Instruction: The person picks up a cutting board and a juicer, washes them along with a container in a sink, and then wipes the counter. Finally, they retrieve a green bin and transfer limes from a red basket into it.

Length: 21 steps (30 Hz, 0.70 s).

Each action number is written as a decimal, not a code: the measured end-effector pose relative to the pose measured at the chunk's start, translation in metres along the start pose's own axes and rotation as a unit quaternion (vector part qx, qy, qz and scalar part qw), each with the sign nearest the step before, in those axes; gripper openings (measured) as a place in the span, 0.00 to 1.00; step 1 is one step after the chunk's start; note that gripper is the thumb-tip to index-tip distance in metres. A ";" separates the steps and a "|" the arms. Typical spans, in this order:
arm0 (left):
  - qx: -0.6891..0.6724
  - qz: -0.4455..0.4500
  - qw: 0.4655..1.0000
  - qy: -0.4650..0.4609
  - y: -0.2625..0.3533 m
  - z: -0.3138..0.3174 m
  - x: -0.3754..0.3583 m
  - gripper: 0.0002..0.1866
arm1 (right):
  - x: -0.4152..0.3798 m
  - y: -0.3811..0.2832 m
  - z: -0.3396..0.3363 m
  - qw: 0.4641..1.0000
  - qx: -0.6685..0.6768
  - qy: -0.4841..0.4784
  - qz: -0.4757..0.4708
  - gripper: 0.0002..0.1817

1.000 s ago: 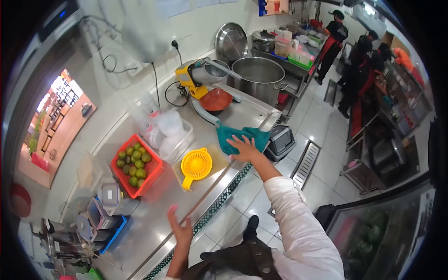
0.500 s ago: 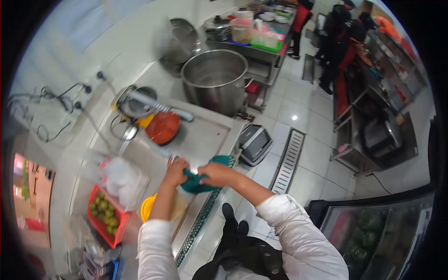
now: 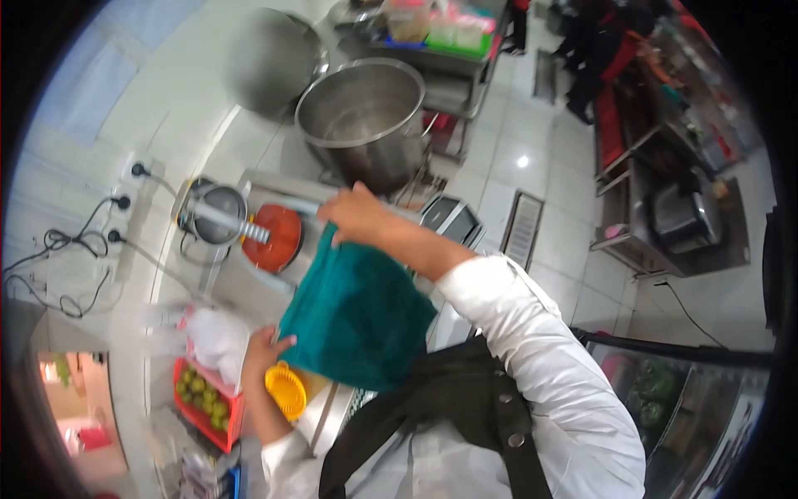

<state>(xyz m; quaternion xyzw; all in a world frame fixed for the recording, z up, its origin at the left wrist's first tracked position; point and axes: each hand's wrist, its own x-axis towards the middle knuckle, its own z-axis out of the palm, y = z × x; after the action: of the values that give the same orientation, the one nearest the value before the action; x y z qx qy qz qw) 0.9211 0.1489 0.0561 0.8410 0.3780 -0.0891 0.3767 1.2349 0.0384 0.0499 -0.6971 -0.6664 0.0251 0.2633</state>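
Note:
A teal cloth (image 3: 357, 320) hangs spread out between my two hands, in front of my dark apron. My right hand (image 3: 356, 214) pinches its upper corner. Closed on the cloth's lower left corner is my left hand (image 3: 262, 353). A yellow plastic basket (image 3: 286, 391) lies just below the left hand, partly behind the cloth. Beyond the cloth, an orange-red bowl (image 3: 274, 237) rests on the steel counter, with a grey-handled appliance (image 3: 218, 214) beside it.
A large steel pot (image 3: 362, 108) stands past the counter's far end. At left are a red crate of green limes (image 3: 204, 399) and a white plastic bag (image 3: 218, 341). Cables (image 3: 66, 241) hang on the wall. People in dark clothes (image 3: 582, 58) stand farther off.
The bunched cloth is now opened out and raised toward me. My right hand has moved up and away, my left hand down and left. The view has shifted.

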 end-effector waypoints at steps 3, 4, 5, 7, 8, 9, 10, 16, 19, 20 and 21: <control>0.270 -0.180 0.943 0.068 -0.049 0.032 0.020 0.31 | -0.032 0.029 0.049 0.996 -0.080 0.024 0.033 0.22; 0.406 -0.245 0.878 0.058 -0.042 0.044 0.020 0.35 | -0.058 0.035 0.052 0.997 -0.054 0.022 0.044 0.24; 0.379 -0.312 0.871 0.009 -0.015 0.045 0.024 0.33 | -0.087 0.042 0.049 0.998 0.013 -0.006 0.069 0.24; 0.328 -0.249 0.911 0.021 0.022 0.067 0.031 0.29 | -0.163 0.063 0.037 0.985 0.096 -0.049 0.132 0.24; 0.274 -0.188 0.942 0.042 0.048 0.083 0.041 0.26 | -0.210 0.081 0.036 0.977 0.115 -0.057 0.169 0.24; 0.268 -0.169 0.948 0.038 0.089 0.101 0.053 0.26 | -0.265 0.099 0.041 0.969 0.117 -0.003 0.217 0.24; 0.206 -0.108 0.971 -0.052 0.139 0.123 0.065 0.23 | -0.328 0.125 0.059 0.951 0.102 -0.053 0.288 0.24; 0.142 0.082 0.891 -0.423 0.332 0.352 0.179 0.30 | -0.613 0.258 0.008 0.793 0.315 -0.091 0.514 0.40; 0.151 0.135 0.848 -0.489 0.388 0.456 0.220 0.47 | -0.630 0.303 -0.093 0.613 0.193 -0.312 0.700 0.46; 0.148 0.130 0.847 -0.494 0.389 0.475 0.228 0.47 | -0.655 0.319 -0.095 0.568 0.201 -0.334 0.725 0.47; 0.112 0.139 0.885 -0.430 0.374 0.502 0.238 0.49 | -0.665 0.334 -0.103 0.528 0.160 -0.350 0.757 0.45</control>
<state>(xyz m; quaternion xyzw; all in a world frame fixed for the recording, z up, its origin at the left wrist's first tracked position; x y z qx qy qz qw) 1.4179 -0.2287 -0.1868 0.8009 0.0455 -0.4301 0.4142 1.5071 -0.6139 -0.2055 -0.8216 0.0870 0.5634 -0.0018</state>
